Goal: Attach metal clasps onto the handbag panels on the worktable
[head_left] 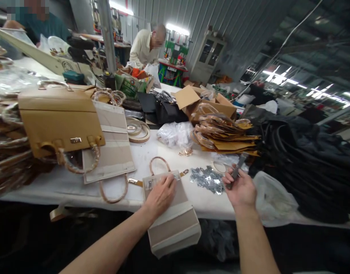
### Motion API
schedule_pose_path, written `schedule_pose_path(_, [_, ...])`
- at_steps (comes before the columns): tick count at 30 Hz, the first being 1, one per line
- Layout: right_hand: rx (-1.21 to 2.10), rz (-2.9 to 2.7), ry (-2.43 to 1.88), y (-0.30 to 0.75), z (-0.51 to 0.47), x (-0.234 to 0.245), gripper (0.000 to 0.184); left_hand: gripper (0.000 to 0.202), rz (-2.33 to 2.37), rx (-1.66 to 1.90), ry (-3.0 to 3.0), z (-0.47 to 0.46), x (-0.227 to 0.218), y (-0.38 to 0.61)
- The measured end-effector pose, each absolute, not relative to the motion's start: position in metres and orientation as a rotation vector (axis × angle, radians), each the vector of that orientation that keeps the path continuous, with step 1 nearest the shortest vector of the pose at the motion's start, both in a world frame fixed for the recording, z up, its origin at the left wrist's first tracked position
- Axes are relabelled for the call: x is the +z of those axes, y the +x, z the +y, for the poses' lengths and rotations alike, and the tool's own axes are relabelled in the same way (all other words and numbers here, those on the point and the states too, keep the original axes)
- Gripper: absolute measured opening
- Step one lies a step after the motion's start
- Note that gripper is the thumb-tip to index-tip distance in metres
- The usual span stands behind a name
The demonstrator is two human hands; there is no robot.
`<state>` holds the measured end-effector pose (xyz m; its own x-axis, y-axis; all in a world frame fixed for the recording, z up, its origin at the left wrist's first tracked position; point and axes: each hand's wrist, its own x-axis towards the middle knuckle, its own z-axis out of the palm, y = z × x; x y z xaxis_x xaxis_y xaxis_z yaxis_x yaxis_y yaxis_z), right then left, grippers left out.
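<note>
My left hand [160, 194] rests on a beige-lined bag panel [175, 228], its fingers bent and pressed together near the upper edge. Whatever lies under those fingertips is too small or hidden to make out. The panel's lower end hangs over the table's front edge, and a wrapped handle [160, 158] loops out from its top. Small straps with metal fittings [135, 182] stick out at its sides. Raised to the right, my right hand [240, 186] is closed around a grey metal hand tool [236, 173]. Beside it, a heap of small flat metal plates [207, 179] lies on the white table.
A tan handbag [60, 118] lies on another lined panel [109, 152] at left. Behind are a coiled strip [139, 131], a clear plastic bag [176, 134] and stacked tan bag pieces [224, 133]. Black material [308, 167] is piled at right. A person [143, 45] works farther back.
</note>
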<state>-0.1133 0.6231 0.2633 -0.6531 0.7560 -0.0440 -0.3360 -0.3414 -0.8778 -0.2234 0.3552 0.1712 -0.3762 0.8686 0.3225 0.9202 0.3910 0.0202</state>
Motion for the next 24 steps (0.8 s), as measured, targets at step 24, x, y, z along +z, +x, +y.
schedule_pose_path(24, [1.624,-1.004,-0.431,-0.205,0.487,0.222,0.049,0.043,-2.452,-0.460,-1.479,0.350,0.179,-0.226])
